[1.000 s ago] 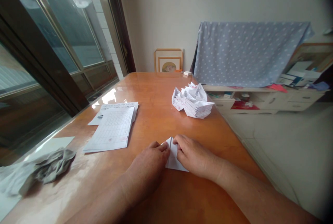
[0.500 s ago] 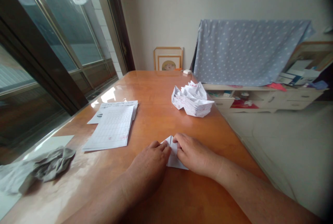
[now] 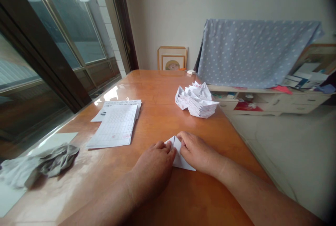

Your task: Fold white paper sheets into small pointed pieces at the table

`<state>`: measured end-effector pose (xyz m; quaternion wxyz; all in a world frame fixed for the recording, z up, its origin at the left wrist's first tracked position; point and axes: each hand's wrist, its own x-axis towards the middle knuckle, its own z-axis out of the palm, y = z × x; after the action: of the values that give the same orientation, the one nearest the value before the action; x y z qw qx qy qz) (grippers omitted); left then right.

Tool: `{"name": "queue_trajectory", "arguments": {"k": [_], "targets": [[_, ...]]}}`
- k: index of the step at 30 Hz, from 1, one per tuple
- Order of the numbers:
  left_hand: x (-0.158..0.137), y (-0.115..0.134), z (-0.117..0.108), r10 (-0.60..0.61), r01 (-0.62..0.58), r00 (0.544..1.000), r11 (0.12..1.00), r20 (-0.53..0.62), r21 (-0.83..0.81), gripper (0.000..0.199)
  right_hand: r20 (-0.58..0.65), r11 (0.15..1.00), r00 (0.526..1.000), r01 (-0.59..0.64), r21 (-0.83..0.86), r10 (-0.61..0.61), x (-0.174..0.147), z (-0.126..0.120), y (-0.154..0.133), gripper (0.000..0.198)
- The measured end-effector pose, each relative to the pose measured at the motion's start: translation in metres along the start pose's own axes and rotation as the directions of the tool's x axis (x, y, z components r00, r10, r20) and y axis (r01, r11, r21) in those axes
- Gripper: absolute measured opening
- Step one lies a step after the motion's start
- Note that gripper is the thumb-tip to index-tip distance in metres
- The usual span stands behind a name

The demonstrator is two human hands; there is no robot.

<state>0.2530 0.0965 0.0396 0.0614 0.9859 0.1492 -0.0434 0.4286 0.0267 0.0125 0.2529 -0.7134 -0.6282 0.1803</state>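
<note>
A white sheet of paper (image 3: 181, 161), folded to a pointed triangle, lies on the wooden table between my hands. My left hand (image 3: 157, 159) presses down on its left side, fingers bent together, covering much of it. At the upper right edge, my right hand (image 3: 195, 149) grips the paper with curled fingers near the tip. A crease runs down from the peak. Beyond my hands stands a stack of folded paper boats (image 3: 198, 101), nested in one another, with reddish print on their sides.
Printed sheets (image 3: 112, 128) lie left of centre on the table (image 3: 154, 114). A crumpled grey cloth (image 3: 57, 159) rests at the left edge. A small white box (image 3: 191, 72) sits at the far end. Past the table's right side is a low cabinet (image 3: 283, 103) under a dotted blue cloth (image 3: 252, 54).
The whole view has shifted slightly, moving things a little to the right. Both hands stay on the folded paper, with the right fingers slightly higher along its edge.
</note>
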Motion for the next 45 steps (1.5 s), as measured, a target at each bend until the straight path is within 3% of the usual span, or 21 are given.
{"name": "queue_trajectory", "arguments": {"k": [6, 11, 17, 22, 27, 35, 42, 45], "targets": [[0.001, 0.000, 0.005, 0.034, -0.033, 0.999, 0.998, -0.029, 0.047, 0.047, 0.047, 0.988, 0.997, 0.063, -0.144, -0.056, 0.002, 0.003, -0.003, 0.041], [0.001, 0.000, 0.006, 0.040, -0.037, 0.999, 0.995, -0.024, 0.091, 0.051, 0.112, 0.967, 0.994, 0.023, -0.254, 0.006, 0.004, 0.004, -0.014, 0.023], [0.001, -0.001, 0.007, -0.007, 0.008, 0.999, 0.999, -0.041, 0.035, 0.051, 0.113, 0.948, 0.993, 0.002, -0.317, 0.035, 0.009, 0.007, -0.019, 0.020], [0.000, -0.002, 0.008, -0.011, 0.013, 0.999, 0.999, -0.044, 0.039, 0.053, 0.103, 0.975, 0.995, 0.023, -0.221, 0.000, 0.010, 0.005, -0.013, 0.025], [-0.002, 0.000, 0.005, -0.012, 0.018, 0.997, 0.997, -0.076, 0.080, 0.046, 0.016, 0.997, 0.999, 0.050, -0.059, -0.049, 0.012, 0.005, 0.001, 0.027], [0.000, 0.015, 0.000, -0.041, 0.048, 0.998, 0.986, -0.051, 0.158, 0.043, -0.093, 0.993, 0.994, -0.054, 0.104, 0.064, 0.017, 0.017, 0.019, 0.009], [-0.005, 0.037, 0.018, -0.036, 0.068, 0.990, 0.969, -0.137, 0.237, 0.060, -0.019, 0.985, 0.993, -0.115, 0.131, 0.119, 0.020, 0.019, 0.019, 0.005], [-0.006, 0.042, 0.031, -0.096, 0.147, 0.971, 0.961, -0.221, 0.232, 0.073, 0.025, 0.975, 0.986, -0.166, 0.147, 0.165, 0.018, 0.018, 0.016, 0.004]]}}
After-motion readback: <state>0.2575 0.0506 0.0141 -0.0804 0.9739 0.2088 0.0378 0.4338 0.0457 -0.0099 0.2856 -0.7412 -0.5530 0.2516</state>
